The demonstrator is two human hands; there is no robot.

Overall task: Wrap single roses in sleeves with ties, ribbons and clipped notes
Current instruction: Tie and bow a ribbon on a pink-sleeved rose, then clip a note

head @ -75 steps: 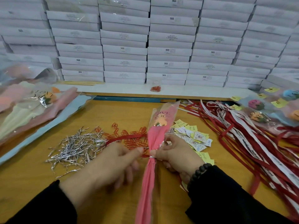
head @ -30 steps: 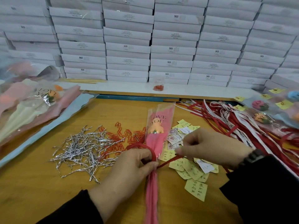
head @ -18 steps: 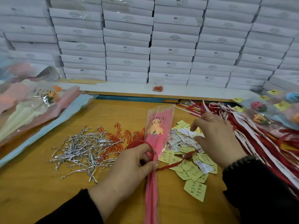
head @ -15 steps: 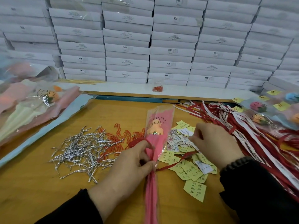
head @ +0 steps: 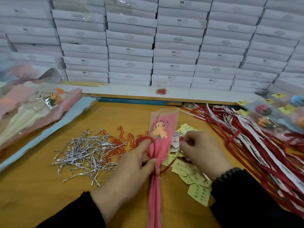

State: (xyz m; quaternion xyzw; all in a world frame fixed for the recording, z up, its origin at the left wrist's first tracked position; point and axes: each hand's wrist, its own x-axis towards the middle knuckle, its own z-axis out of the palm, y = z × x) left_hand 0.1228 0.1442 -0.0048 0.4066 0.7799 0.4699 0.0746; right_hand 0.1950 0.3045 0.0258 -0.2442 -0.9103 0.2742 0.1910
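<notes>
A pink sleeve point(head: 162, 143) printed LOVE YOU, with an orange rose point(head: 158, 130) inside, lies lengthwise at the table's middle. My left hand point(head: 131, 167) grips the sleeve at its gathered neck and its forefinger holds up a loop of red ribbon point(head: 152, 142). The ribbon's free end trails right under the notes. My right hand point(head: 202, 150) rests with curled fingers on the pile of small notes point(head: 189, 173), pinching at the red ribbon or a note; which is unclear.
Silver twist ties point(head: 83, 152) and red paper clips point(head: 125, 139) lie left of the sleeve. Loose red and white ribbons point(head: 246, 137) spread on the right beside finished roses point(head: 266, 116). Empty sleeves point(head: 32, 109) lie at left. White boxes point(head: 164, 46) are stacked behind.
My right hand let go of the ribbon end, reached to the note pile, then drew back toward the sleeve. My left hand kept its grip on the neck and loop.
</notes>
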